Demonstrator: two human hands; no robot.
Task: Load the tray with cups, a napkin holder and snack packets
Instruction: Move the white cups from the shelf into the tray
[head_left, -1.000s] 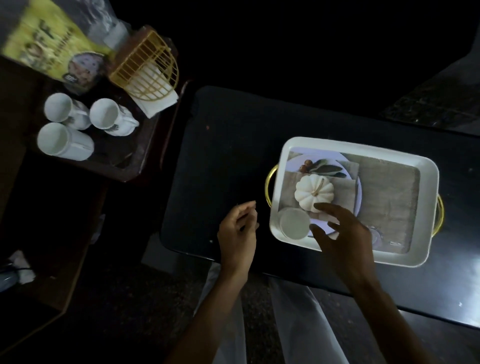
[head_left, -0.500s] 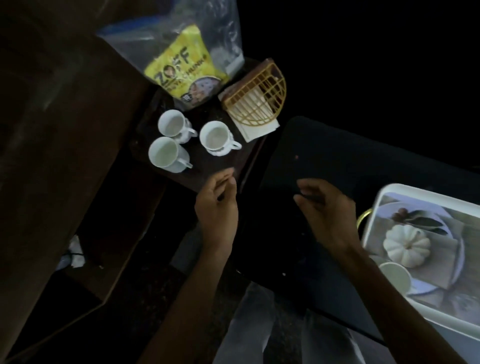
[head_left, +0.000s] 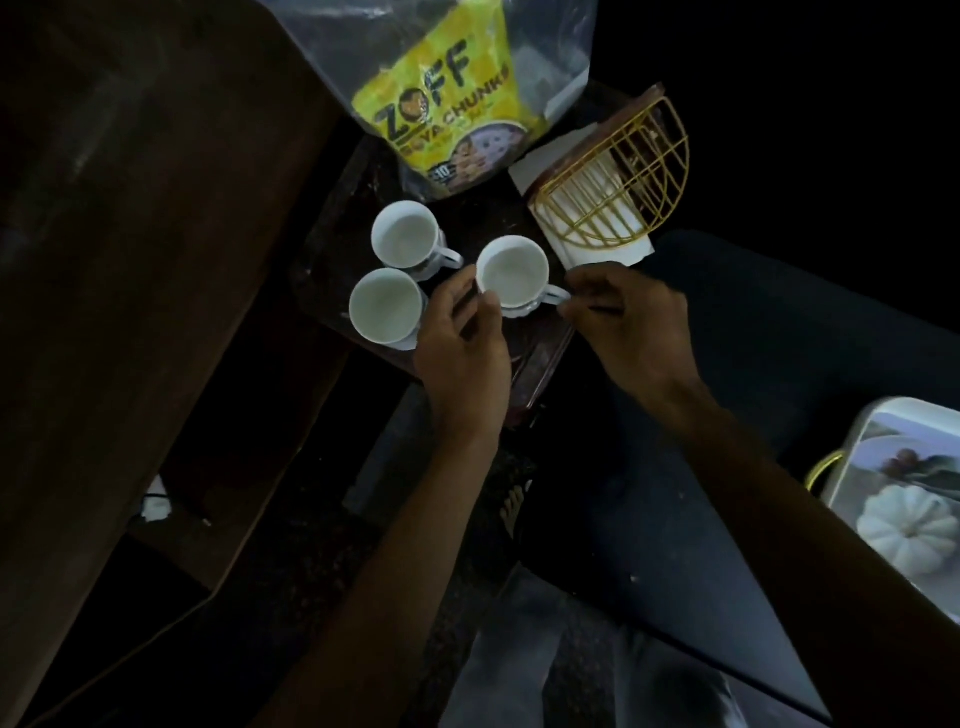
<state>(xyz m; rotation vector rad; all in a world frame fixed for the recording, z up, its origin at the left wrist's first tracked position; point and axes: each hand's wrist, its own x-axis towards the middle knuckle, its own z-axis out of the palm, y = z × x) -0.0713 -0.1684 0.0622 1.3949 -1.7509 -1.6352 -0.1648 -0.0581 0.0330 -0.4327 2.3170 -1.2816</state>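
Note:
Three white cups stand on a small dark side table (head_left: 485, 215): a far cup (head_left: 405, 234), a near-left cup (head_left: 385, 306) and a right cup (head_left: 511, 271). My left hand (head_left: 460, 348) lies between the near-left and right cups, its fingers curled over the near-left cup's hidden handle. My right hand (head_left: 631, 325) pinches the right cup's handle. Behind the cups, a gold wire napkin holder (head_left: 621, 195) holds white napkins, and a yellow snack packet (head_left: 447, 104) lies in a clear bag. The white tray (head_left: 898, 406), printed with a pumpkin, shows only partly at the right edge.
The tray rests on a black table (head_left: 727, 415) to the right of the side table. A large brown wooden piece of furniture (head_left: 156, 234) fills the left. My legs show below, between the two tables.
My view has swung left from the tray to the side table. Both hands have travelled from the tray side to the cups and closed on two handles.

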